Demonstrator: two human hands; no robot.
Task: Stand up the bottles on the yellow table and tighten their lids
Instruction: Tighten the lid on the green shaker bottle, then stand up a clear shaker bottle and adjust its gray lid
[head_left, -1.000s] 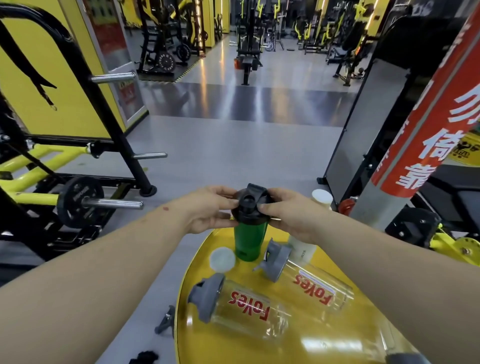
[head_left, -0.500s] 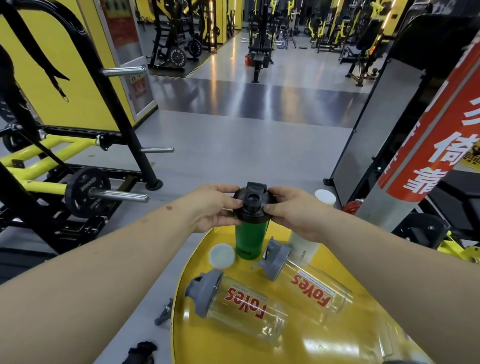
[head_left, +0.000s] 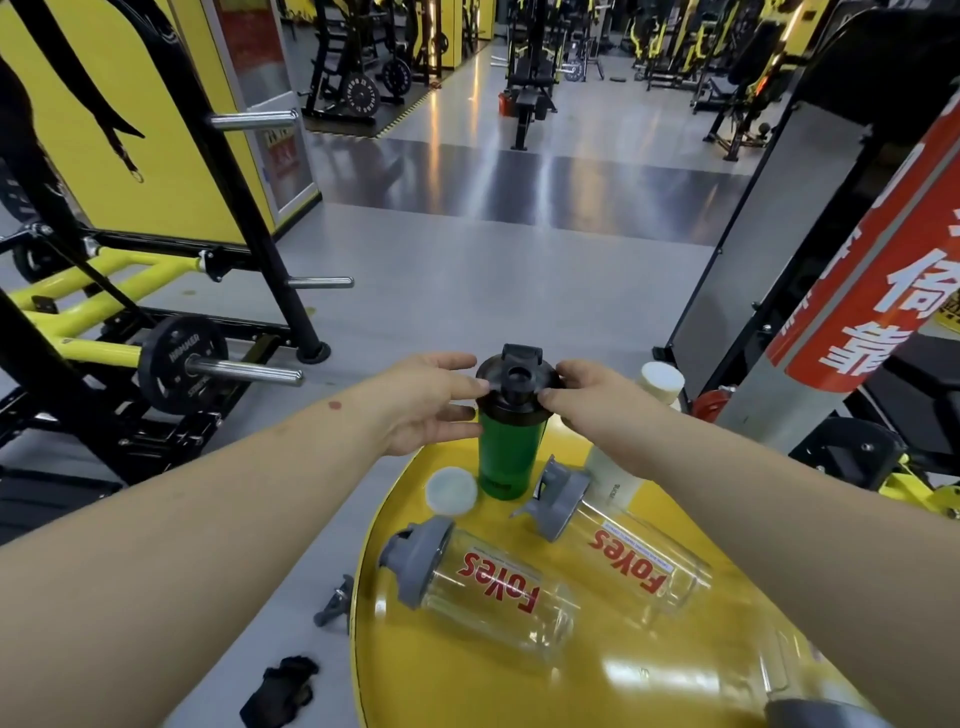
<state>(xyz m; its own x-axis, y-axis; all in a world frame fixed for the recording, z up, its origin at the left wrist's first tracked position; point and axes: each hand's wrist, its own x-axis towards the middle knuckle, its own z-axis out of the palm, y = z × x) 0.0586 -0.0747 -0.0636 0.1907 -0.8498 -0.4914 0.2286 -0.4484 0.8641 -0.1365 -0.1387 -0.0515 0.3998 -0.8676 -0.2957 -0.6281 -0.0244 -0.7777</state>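
The green bottle (head_left: 510, 454) is standing upright near the far edge of the round yellow tabletop (head_left: 613, 675), its black lid (head_left: 516, 383) on top with the flip cap open. The left hand (head_left: 431, 402) is pinching the lid's left rim with its fingers (head_left: 475, 385) while the thumb is resting against the bottle's neck. The right hand (head_left: 584, 397) is gripping the lid's right rim, fingers curled on it.

Just beside the green bottle's base a white cap (head_left: 451, 490) is lying flat. Two clear bottles with grey lids and red lettering are lying on their sides: the nearer clear bottle (head_left: 483, 592) toward the left edge, the other clear bottle (head_left: 623, 551) to its right. A white bottle (head_left: 660, 384) is standing behind the right arm, partly hidden.

The glossy tabletop is reflecting ceiling light. Around it, a grey gym floor (head_left: 467, 270) is stretching away, with a weight rack (head_left: 171, 358) at left and a red banner (head_left: 878, 280) at right.
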